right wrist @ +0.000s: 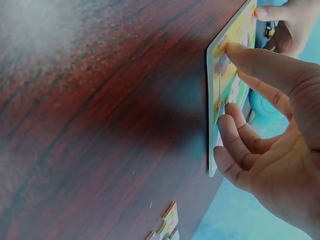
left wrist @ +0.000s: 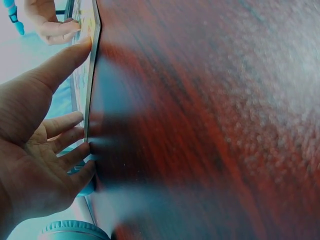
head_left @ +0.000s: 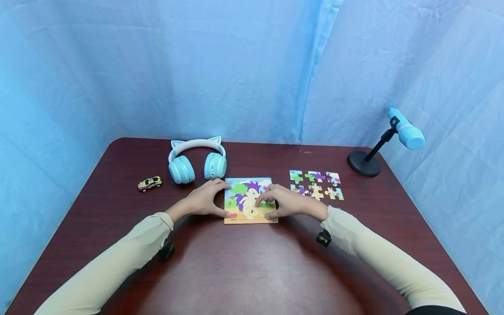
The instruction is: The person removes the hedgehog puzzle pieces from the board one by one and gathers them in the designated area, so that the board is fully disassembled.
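A jigsaw puzzle board (head_left: 243, 220) with a purple-spined hedgehog picture lies on the table between both hands. At its left side, my left hand (head_left: 206, 199) has its thumb on the lower left corner and fingertips at the upper left edge. In the left wrist view those fingers (left wrist: 70, 135) look nearly straight along the board's edge. Over the board's right part, my right hand (head_left: 289, 202) touches the surface with thumb and index fingertips. The right wrist view shows its thumb (right wrist: 260, 62) near the printed corner and the other fingers loosely bent beside the edge.
Several loose puzzle pieces (head_left: 316, 191) lie in two rows right of the board. Pale blue cat-ear headphones (head_left: 215, 165) stand behind it to the left, beside a toy car (head_left: 150, 183). A blue microphone (head_left: 409, 133) sits on a black stand (head_left: 364, 162) at back right.
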Action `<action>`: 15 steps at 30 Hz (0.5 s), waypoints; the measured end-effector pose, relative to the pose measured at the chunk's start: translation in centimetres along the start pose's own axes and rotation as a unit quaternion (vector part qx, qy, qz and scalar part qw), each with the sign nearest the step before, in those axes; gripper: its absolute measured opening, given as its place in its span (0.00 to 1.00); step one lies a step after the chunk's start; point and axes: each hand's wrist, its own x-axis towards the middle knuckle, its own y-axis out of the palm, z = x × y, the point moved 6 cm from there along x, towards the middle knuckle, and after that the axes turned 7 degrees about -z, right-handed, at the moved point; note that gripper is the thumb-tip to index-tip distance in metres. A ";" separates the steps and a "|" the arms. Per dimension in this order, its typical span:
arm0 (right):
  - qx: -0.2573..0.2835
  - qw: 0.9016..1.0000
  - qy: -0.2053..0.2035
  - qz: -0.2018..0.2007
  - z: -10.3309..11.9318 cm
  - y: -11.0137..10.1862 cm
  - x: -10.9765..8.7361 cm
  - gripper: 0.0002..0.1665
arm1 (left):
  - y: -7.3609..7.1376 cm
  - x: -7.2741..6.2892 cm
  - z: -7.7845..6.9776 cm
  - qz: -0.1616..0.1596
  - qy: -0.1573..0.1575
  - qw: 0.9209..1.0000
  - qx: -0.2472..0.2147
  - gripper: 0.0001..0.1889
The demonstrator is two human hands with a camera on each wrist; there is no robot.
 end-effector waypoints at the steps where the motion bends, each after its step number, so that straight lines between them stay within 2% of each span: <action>1: 0.007 1.000 -0.001 0.000 0.0 0.0 0.0 0.22 | 0.0 0.0 0.0 0.000 0.000 1.000 0.001 0.47; 5: 0.026 1.000 -0.002 0.000 0.0 -0.1 0.1 0.22 | 0.0 0.0 0.0 -0.002 0.003 1.000 0.004 0.47; 15: 0.034 0.999 0.002 0.012 0.0 0.0 0.3 0.22 | 0.0 0.0 0.0 -0.001 0.004 1.000 0.002 0.46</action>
